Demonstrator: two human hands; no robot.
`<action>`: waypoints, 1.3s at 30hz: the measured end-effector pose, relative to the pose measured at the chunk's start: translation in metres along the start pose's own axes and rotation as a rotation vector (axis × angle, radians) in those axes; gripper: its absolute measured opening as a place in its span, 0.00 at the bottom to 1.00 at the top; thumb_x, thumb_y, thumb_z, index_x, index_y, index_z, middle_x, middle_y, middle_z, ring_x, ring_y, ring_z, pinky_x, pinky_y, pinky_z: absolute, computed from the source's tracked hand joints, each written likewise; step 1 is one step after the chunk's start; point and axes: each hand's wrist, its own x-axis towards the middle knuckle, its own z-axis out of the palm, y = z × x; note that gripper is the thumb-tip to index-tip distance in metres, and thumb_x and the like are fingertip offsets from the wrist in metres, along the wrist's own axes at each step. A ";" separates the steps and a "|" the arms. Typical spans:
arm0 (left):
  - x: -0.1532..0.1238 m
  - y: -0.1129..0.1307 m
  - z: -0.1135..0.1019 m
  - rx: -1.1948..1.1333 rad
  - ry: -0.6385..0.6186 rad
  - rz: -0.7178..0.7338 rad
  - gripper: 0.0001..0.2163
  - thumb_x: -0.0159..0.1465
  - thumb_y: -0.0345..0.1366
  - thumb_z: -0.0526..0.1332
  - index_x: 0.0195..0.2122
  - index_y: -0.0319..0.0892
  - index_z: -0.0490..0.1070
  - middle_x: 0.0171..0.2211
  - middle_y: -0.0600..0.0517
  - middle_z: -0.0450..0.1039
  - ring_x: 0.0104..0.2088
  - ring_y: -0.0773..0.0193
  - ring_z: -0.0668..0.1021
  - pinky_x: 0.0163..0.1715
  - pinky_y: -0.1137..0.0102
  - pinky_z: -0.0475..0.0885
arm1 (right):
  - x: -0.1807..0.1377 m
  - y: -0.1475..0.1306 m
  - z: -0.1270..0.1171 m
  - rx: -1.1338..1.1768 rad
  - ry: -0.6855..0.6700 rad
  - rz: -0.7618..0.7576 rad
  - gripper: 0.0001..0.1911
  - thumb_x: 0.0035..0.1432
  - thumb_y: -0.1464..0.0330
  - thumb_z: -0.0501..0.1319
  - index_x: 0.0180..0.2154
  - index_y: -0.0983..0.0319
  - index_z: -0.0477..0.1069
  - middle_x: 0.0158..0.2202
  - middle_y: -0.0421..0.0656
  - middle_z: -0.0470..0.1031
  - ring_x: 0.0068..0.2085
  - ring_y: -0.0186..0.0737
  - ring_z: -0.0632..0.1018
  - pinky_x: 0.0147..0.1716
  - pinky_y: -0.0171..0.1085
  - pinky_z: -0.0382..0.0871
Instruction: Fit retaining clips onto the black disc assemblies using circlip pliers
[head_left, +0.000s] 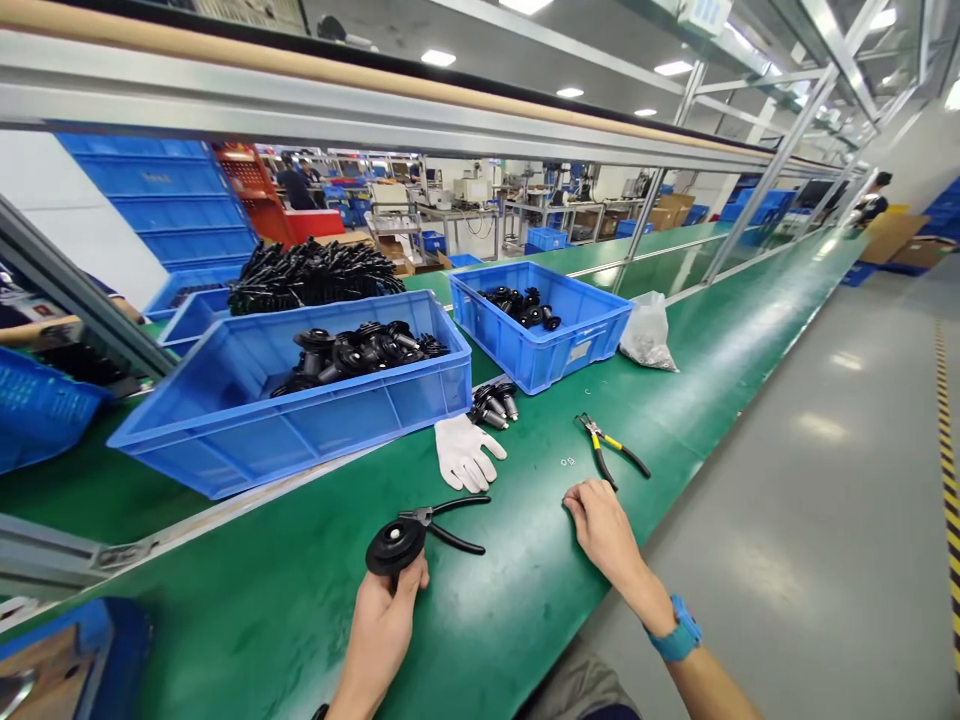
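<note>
My left hand (384, 612) is wrapped around the stem of a black round flanged part (395, 546), its disc tilted up with a white tip at the centre. Black-handled pliers (442, 524) lie on the green bench just beyond that part. Over at the right, my right hand (600, 525) has its fingers pinched together low above the bench; whatever is between them is hidden. A few tiny rings (568, 462) rest slightly ahead of those fingertips. Yellow-and-black pliers (611, 446) lie open behind the right hand, their handle end close to it.
One blue bin (300, 440) with black flanged parts stands at the left; another blue bin (555, 350) is behind. Between them and me lie several loose parts (493, 404) and a white glove (466, 455). A plastic bag (649, 333) sits near the bench's right edge.
</note>
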 end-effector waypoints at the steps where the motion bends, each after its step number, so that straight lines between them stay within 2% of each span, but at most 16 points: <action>1: -0.002 -0.001 0.000 -0.037 0.004 -0.013 0.24 0.63 0.61 0.58 0.31 0.42 0.72 0.26 0.51 0.71 0.28 0.60 0.73 0.33 0.66 0.71 | 0.001 -0.001 0.001 0.008 -0.003 0.004 0.12 0.70 0.66 0.53 0.33 0.59 0.68 0.33 0.43 0.72 0.39 0.44 0.72 0.40 0.41 0.68; 8: -0.006 0.001 0.000 -0.121 0.019 -0.068 0.26 0.61 0.62 0.60 0.33 0.40 0.73 0.27 0.51 0.71 0.28 0.61 0.73 0.33 0.67 0.71 | 0.004 0.006 0.002 0.033 0.037 0.093 0.15 0.71 0.65 0.48 0.39 0.60 0.71 0.38 0.47 0.77 0.39 0.43 0.78 0.40 0.40 0.71; 12: -0.007 -0.001 0.000 -0.140 0.041 -0.099 0.26 0.60 0.62 0.61 0.33 0.40 0.73 0.26 0.51 0.71 0.27 0.61 0.73 0.32 0.67 0.70 | -0.002 0.010 -0.002 0.002 0.025 0.120 0.13 0.69 0.65 0.51 0.38 0.59 0.73 0.39 0.47 0.78 0.43 0.47 0.78 0.44 0.42 0.70; 16: -0.009 -0.002 0.001 -0.171 0.043 -0.123 0.26 0.59 0.62 0.62 0.34 0.40 0.73 0.26 0.51 0.71 0.27 0.61 0.73 0.31 0.68 0.70 | -0.006 0.009 -0.004 -0.024 -0.018 0.111 0.10 0.67 0.64 0.55 0.38 0.58 0.74 0.38 0.46 0.76 0.42 0.48 0.77 0.44 0.43 0.69; 22: -0.010 0.001 0.002 -0.137 0.035 -0.142 0.27 0.57 0.64 0.62 0.33 0.40 0.74 0.26 0.51 0.71 0.27 0.61 0.73 0.31 0.68 0.71 | -0.006 0.006 -0.004 -0.042 -0.074 0.081 0.08 0.66 0.68 0.54 0.33 0.58 0.68 0.35 0.45 0.72 0.39 0.46 0.74 0.39 0.42 0.69; 29: -0.011 0.005 0.002 -0.120 0.037 -0.141 0.28 0.57 0.65 0.62 0.31 0.40 0.73 0.25 0.51 0.71 0.27 0.61 0.73 0.31 0.68 0.71 | -0.007 0.008 -0.001 -0.057 -0.064 0.064 0.09 0.68 0.65 0.54 0.33 0.57 0.66 0.34 0.45 0.71 0.38 0.46 0.73 0.38 0.42 0.68; 35: -0.009 0.002 0.001 -0.113 0.039 -0.127 0.27 0.58 0.64 0.61 0.32 0.40 0.73 0.25 0.51 0.71 0.27 0.61 0.73 0.31 0.68 0.71 | -0.009 0.011 -0.003 -0.038 -0.044 0.066 0.11 0.71 0.67 0.49 0.40 0.59 0.68 0.39 0.46 0.74 0.41 0.44 0.76 0.40 0.41 0.70; 39: -0.009 -0.002 -0.001 -0.109 0.046 -0.120 0.27 0.59 0.63 0.61 0.33 0.40 0.74 0.26 0.51 0.71 0.27 0.61 0.73 0.31 0.68 0.70 | -0.009 0.009 -0.005 -0.036 -0.082 0.040 0.11 0.71 0.64 0.51 0.42 0.57 0.71 0.40 0.45 0.74 0.42 0.44 0.77 0.42 0.41 0.70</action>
